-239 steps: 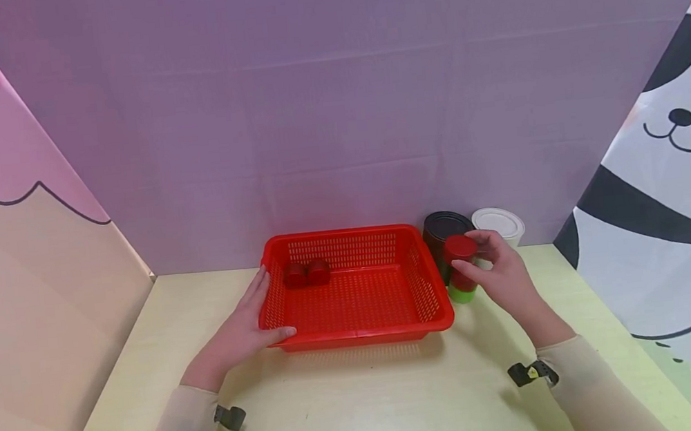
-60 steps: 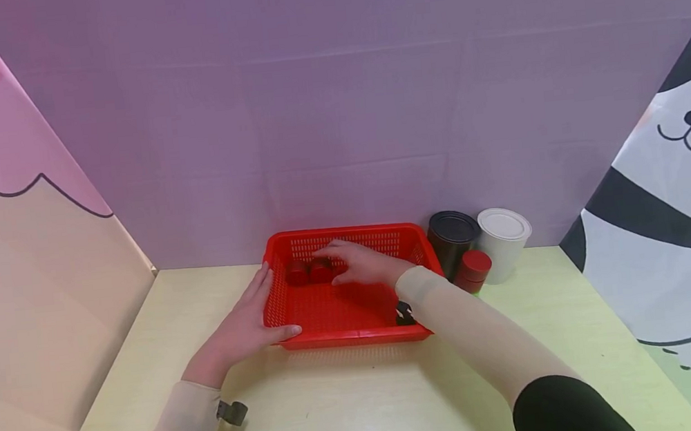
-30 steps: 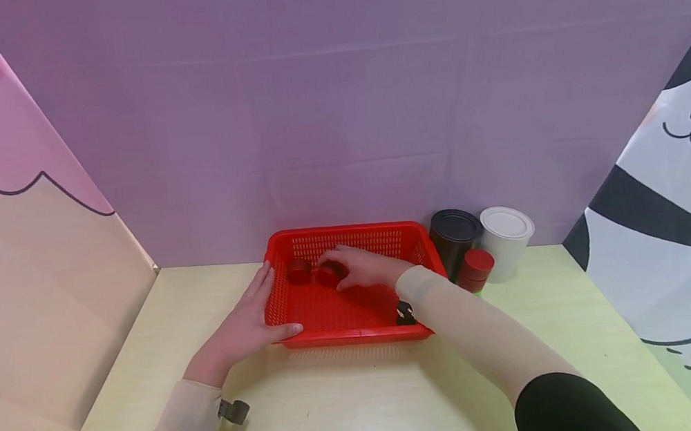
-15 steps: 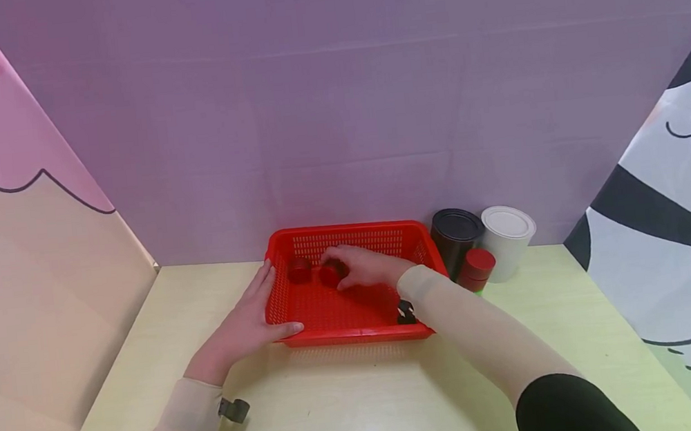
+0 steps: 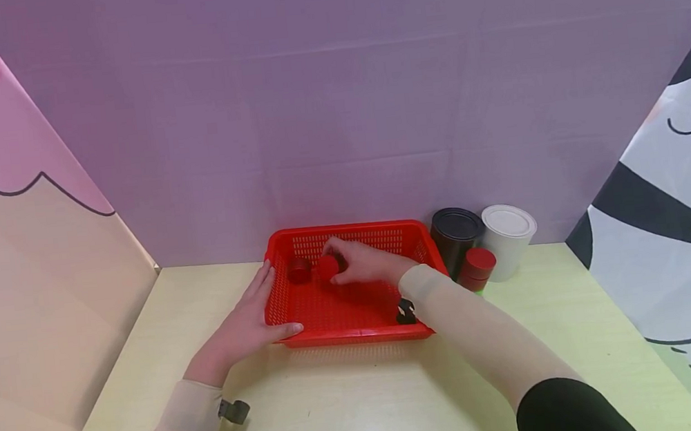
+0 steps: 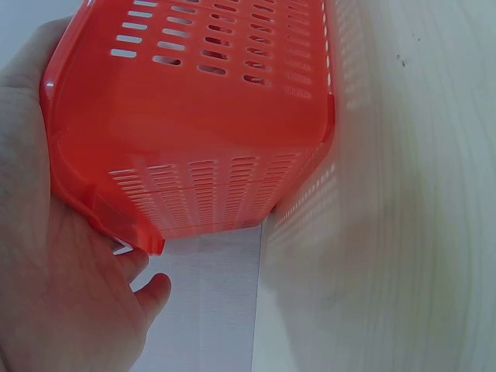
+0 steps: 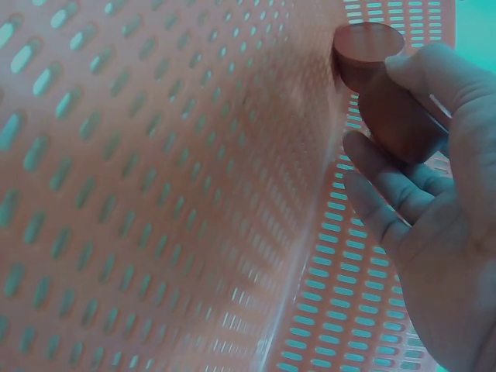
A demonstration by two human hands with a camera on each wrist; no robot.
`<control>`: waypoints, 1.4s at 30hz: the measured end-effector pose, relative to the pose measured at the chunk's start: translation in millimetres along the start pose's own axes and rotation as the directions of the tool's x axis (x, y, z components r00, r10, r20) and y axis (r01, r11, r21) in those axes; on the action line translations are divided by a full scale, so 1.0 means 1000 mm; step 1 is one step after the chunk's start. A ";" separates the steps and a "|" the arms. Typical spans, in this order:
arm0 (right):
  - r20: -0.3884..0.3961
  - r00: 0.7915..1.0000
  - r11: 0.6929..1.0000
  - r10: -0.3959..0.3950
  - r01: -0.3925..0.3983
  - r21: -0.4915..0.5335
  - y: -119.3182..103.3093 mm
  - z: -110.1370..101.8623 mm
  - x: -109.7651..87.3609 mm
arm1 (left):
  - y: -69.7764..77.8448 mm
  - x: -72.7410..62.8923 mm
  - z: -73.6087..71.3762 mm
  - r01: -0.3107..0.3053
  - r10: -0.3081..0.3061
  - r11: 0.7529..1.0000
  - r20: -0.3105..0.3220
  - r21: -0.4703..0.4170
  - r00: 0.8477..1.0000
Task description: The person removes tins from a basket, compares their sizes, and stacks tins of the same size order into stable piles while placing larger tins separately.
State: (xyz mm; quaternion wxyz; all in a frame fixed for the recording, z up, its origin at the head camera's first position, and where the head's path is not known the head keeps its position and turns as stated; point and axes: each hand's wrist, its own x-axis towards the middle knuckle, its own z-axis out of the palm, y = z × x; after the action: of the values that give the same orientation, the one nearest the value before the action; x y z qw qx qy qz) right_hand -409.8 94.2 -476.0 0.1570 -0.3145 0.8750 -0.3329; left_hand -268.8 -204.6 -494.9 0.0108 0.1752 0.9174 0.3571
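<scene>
My left hand (image 5: 246,322) holds the left front corner of a red perforated plastic basket (image 5: 357,336), thumb over the front rim and fingers along the left side. In the left wrist view the palm lies against the basket rim. Inside the basket, my right hand (image 5: 362,261) grips a small red cylinder (image 5: 328,267) between thumb and fingers. The right wrist view shows this cylinder tilted, partly covered by the thumb. A second small red cylinder (image 5: 299,270) stands to its left in the basket, near the back left corner.
Right of the basket stand a black lidded canister (image 5: 455,227), a white lidded canister (image 5: 508,227) and a red cylinder with a green base (image 5: 477,265). A purple cloth wall (image 5: 348,118) rises behind the pale wooden table (image 5: 351,402).
My right hand has taken hold of the right-hand cylinder in the basket, drawn it away from the other and tilted it. Earlier that hand was at the red-and-green cylinder. The left hand stays put.
</scene>
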 end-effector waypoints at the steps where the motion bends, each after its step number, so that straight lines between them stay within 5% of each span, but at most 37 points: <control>1: -0.002 1.000 1.000 0.000 0.000 0.007 -0.001 0.000 0.000 | 0.000 0.000 0.000 -0.005 0.005 1.000 -0.001 -0.001 1.000; 42: -0.230 0.972 0.998 -0.050 0.057 0.022 -0.012 -0.023 -0.016 | -0.002 0.001 0.001 -0.018 0.018 1.000 -0.007 -0.020 1.000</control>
State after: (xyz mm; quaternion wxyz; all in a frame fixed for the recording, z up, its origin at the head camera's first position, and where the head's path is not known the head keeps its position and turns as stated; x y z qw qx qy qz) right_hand -403.7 108.4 -450.0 0.0502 -0.2951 0.8737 -0.3835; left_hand -270.4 -204.5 -496.8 0.0063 0.1823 0.9121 0.3671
